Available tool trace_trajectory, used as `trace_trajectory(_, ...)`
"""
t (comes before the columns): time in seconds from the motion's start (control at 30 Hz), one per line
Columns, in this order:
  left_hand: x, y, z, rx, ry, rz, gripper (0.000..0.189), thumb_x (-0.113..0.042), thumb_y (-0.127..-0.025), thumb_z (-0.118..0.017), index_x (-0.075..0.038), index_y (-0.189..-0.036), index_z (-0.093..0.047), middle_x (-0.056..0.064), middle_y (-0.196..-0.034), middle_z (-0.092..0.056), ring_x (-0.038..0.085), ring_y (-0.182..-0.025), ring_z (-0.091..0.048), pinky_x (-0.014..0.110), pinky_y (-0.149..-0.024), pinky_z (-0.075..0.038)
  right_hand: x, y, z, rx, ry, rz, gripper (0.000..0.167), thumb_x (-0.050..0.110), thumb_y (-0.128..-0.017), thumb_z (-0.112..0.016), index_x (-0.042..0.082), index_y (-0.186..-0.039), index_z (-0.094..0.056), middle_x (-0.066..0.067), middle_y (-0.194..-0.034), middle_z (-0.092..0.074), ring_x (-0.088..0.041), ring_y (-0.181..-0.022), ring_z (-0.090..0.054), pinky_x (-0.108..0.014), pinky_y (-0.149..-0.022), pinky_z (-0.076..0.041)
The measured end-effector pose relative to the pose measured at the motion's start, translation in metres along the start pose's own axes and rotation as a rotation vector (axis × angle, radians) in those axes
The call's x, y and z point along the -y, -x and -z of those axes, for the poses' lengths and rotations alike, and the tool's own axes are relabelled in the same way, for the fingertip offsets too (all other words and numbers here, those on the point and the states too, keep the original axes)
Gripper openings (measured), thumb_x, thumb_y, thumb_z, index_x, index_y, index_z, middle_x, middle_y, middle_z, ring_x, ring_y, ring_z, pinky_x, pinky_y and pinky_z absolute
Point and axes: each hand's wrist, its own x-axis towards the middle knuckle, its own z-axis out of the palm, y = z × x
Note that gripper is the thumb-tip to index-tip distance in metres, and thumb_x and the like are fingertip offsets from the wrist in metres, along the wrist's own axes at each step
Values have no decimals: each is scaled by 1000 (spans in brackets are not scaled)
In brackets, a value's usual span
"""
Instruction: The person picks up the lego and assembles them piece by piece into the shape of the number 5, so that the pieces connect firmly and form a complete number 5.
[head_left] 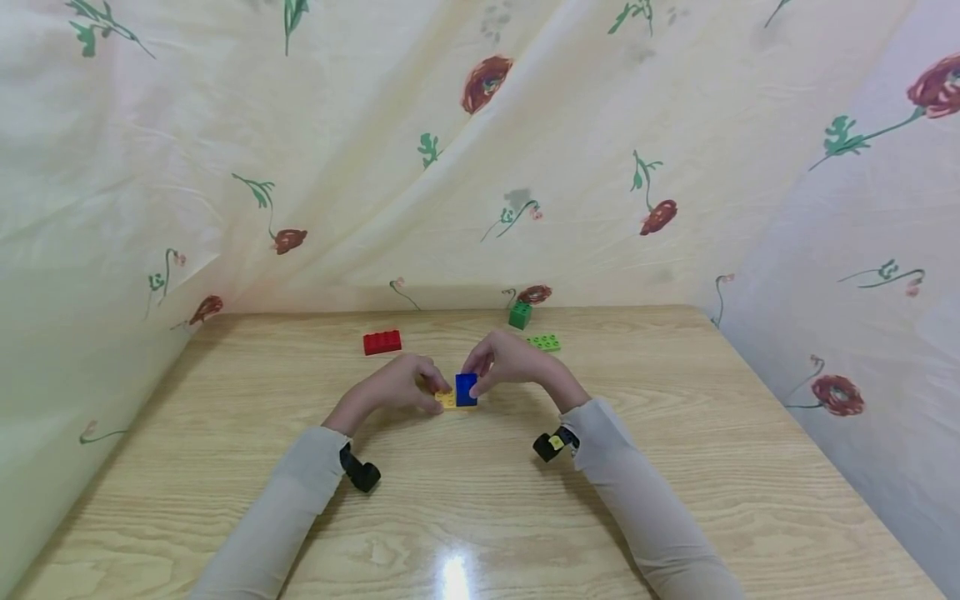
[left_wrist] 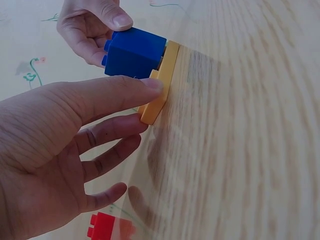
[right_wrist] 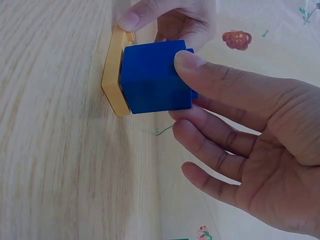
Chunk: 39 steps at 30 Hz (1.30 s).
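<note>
A flat yellow building brick (head_left: 445, 399) lies on the table in front of me, studs up. My left hand (head_left: 405, 385) pinches its left end between thumb and index finger, the other fingers spread loosely. A tall blue building brick (right_wrist: 155, 77) stands upright over the right end of the yellow one. In the right wrist view a thin dark line shows where the blue brick's bottom meets the yellow brick. My right hand (head_left: 510, 362) holds the blue brick near its studded top, thumb on the near face and fingers behind.
A red brick (head_left: 382, 342) lies behind my left hand. Beyond my right hand are a flat light-green brick (head_left: 546, 342), partly hidden by that hand, and a dark green brick (head_left: 520, 315) near the table's back edge. Flowered cloth (head_left: 360, 167) hangs behind and at both sides.
</note>
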Motion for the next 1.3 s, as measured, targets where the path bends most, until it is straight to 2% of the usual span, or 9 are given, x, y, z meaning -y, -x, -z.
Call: trace_trajectory(1.3,-3,2,0,-6,16,-6,20,-12,-83,-85,-9,-102,-79,4,-107,-74,17,-99,-67,35,-91,-55,6,3,-1,-11,-28,-16,24,11,-79,-88,4,-100,-80,-5,-89,-79,-9,-75,-68,-25,-70,-56)
